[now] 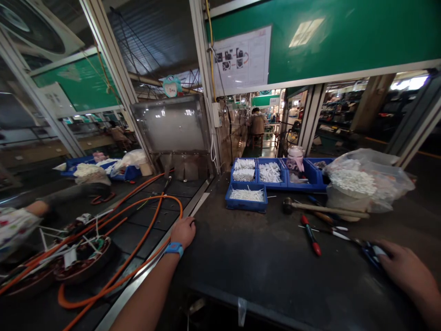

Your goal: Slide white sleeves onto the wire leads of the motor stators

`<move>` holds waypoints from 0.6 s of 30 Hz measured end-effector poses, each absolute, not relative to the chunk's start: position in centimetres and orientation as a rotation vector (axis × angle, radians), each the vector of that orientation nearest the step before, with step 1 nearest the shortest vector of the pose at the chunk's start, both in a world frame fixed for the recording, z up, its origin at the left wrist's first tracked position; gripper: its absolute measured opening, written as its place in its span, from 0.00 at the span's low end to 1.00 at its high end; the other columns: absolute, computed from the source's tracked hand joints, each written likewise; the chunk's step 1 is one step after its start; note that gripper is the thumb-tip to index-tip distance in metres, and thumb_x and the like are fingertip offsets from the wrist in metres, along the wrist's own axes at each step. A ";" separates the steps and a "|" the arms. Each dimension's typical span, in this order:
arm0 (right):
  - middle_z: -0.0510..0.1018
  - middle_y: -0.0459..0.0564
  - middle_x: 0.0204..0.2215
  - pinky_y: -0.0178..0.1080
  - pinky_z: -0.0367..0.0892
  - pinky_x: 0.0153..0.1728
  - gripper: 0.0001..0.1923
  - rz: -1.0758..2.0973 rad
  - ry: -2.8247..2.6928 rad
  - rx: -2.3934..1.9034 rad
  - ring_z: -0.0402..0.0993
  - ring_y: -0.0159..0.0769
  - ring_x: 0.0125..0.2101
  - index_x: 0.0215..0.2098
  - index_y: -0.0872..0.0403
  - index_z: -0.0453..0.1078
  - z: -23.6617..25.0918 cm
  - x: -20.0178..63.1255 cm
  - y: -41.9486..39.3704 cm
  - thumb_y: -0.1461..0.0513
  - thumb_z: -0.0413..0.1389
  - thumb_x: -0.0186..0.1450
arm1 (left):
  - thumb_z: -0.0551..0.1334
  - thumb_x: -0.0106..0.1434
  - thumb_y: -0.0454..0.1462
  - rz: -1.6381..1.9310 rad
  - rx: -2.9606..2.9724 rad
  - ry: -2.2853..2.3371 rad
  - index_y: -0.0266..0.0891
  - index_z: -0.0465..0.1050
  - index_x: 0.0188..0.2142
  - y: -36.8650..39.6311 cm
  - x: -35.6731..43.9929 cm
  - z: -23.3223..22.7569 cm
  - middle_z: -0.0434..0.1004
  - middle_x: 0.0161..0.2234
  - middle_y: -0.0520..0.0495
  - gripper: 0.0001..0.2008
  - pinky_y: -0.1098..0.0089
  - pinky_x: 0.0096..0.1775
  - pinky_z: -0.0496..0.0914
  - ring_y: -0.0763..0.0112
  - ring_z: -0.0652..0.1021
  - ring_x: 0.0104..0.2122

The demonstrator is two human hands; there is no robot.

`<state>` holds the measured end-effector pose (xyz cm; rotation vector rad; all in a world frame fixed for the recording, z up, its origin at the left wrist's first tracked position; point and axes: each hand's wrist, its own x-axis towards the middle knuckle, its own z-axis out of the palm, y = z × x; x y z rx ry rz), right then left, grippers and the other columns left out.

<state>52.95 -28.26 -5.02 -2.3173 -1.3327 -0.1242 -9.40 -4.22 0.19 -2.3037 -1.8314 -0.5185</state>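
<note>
My left hand (183, 232), with a blue watch band (174, 248) on the wrist, rests palm down on the table's left edge beside the metal rail. It holds nothing that I can see, and its fingertips are partly hidden. At the far right, my right hand (408, 266) has its fingers around the dark blue handles of what look like scissors (370, 253), lying on the dark tabletop (262, 257). Left of these lies a red-and-black screwdriver-like tool (311, 235). Behind them is a mallet (324, 208) with a wooden handle.
Blue bins (272, 174) and a blue tray (246, 197) hold white pieces. A plastic bag (370, 179) of white tubes stands at right. Orange hoses (138, 271) cross the conveyor at left, near wound coils (86, 259). Another person's arm (37, 209) reaches in there.
</note>
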 end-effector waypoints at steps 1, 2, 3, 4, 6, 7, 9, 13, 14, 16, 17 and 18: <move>0.78 0.54 0.40 0.47 0.66 0.44 0.23 -0.124 -1.330 -2.316 0.71 0.52 0.43 0.39 0.49 0.74 -5.0 52.9 -28.3 0.55 0.44 0.51 | 0.52 0.59 0.34 -0.518 -2.304 -1.832 0.39 0.75 0.42 -4.2 -9.4 0.2 0.77 0.43 0.45 0.15 0.66 0.49 0.65 0.63 0.74 0.43; 0.78 0.53 0.40 0.47 0.66 0.44 0.23 -0.128 -1.324 -2.318 0.71 0.52 0.43 0.39 0.49 0.74 -5.0 52.9 -28.2 0.55 0.44 0.51 | 0.52 0.59 0.34 -0.518 -2.303 -1.832 0.39 0.74 0.42 -4.2 -9.4 0.1 0.77 0.43 0.45 0.15 0.66 0.48 0.65 0.63 0.74 0.43; 0.78 0.53 0.40 0.47 0.66 0.45 0.22 -0.133 -1.319 -2.320 0.71 0.51 0.43 0.39 0.49 0.74 -5.0 52.9 -28.2 0.55 0.44 0.52 | 0.52 0.60 0.35 -0.517 -2.303 -1.833 0.39 0.74 0.42 -4.1 -9.5 0.1 0.77 0.43 0.45 0.15 0.66 0.48 0.65 0.63 0.74 0.44; 0.78 0.53 0.40 0.47 0.66 0.45 0.22 -0.137 -1.318 -2.323 0.71 0.51 0.44 0.39 0.49 0.73 -5.0 52.9 -28.2 0.55 0.44 0.52 | 0.52 0.60 0.35 -0.516 -2.302 -1.835 0.39 0.74 0.42 -4.1 -9.5 0.0 0.77 0.43 0.45 0.15 0.66 0.48 0.66 0.63 0.74 0.44; 0.77 0.53 0.41 0.47 0.65 0.46 0.23 -0.136 -1.329 -2.330 0.70 0.51 0.44 0.41 0.51 0.73 -5.0 52.8 -28.3 0.55 0.43 0.53 | 0.52 0.60 0.35 -0.515 -2.301 -1.836 0.39 0.74 0.42 -4.1 -9.5 0.0 0.77 0.43 0.46 0.15 0.66 0.48 0.66 0.63 0.74 0.44; 0.77 0.54 0.42 0.47 0.65 0.46 0.24 -0.135 -1.335 -2.336 0.70 0.51 0.44 0.41 0.52 0.73 -5.0 52.8 -28.3 0.55 0.43 0.53 | 0.52 0.60 0.35 -0.514 -2.303 -1.834 0.39 0.74 0.42 -4.0 -9.5 -0.1 0.76 0.44 0.46 0.15 0.66 0.48 0.66 0.63 0.74 0.44; 0.77 0.55 0.42 0.46 0.65 0.46 0.25 -0.132 -1.354 -2.345 0.70 0.51 0.45 0.42 0.54 0.73 -4.7 52.5 -28.3 0.55 0.43 0.53 | 0.51 0.60 0.35 -0.514 -2.309 -1.826 0.39 0.74 0.42 -4.0 -9.5 -0.1 0.76 0.44 0.45 0.15 0.66 0.49 0.66 0.63 0.74 0.45; 0.77 0.54 0.40 0.45 0.66 0.44 0.25 -0.173 -1.326 -2.367 0.70 0.50 0.44 0.42 0.52 0.73 -4.1 51.9 -28.3 0.56 0.44 0.52 | 0.51 0.60 0.35 -0.515 -2.304 -1.822 0.38 0.74 0.42 -3.9 -9.6 -0.2 0.76 0.45 0.45 0.16 0.66 0.49 0.66 0.62 0.73 0.45; 0.77 0.55 0.40 0.45 0.66 0.44 0.25 -0.187 -1.319 -2.366 0.70 0.51 0.43 0.42 0.52 0.73 -4.0 51.8 -28.3 0.56 0.44 0.52 | 0.51 0.60 0.35 -0.514 -2.301 -1.822 0.38 0.74 0.42 -3.9 -9.6 -0.3 0.76 0.45 0.45 0.16 0.66 0.49 0.66 0.62 0.73 0.45; 0.77 0.55 0.40 0.45 0.67 0.43 0.24 -0.203 -1.318 -2.352 0.70 0.51 0.43 0.40 0.53 0.74 -4.0 51.7 -28.3 0.56 0.43 0.52 | 0.51 0.60 0.35 -0.513 -2.297 -1.817 0.39 0.74 0.42 -3.9 -9.6 -0.3 0.76 0.44 0.45 0.16 0.66 0.48 0.66 0.62 0.74 0.45; 0.77 0.55 0.40 0.45 0.67 0.43 0.24 -0.206 -1.325 -2.345 0.70 0.51 0.43 0.40 0.52 0.74 -4.0 51.7 -28.3 0.56 0.44 0.51 | 0.51 0.60 0.35 -0.513 -2.295 -1.812 0.39 0.74 0.42 -3.8 -9.6 -0.3 0.76 0.43 0.45 0.16 0.66 0.48 0.66 0.62 0.74 0.44; 0.77 0.55 0.40 0.45 0.67 0.43 0.24 -0.202 -1.333 -2.341 0.71 0.51 0.43 0.39 0.52 0.74 -4.0 51.7 -28.3 0.56 0.44 0.51 | 0.51 0.60 0.35 -0.514 -2.293 -1.806 0.39 0.74 0.42 -3.8 -9.7 -0.3 0.77 0.43 0.45 0.16 0.66 0.48 0.66 0.62 0.74 0.44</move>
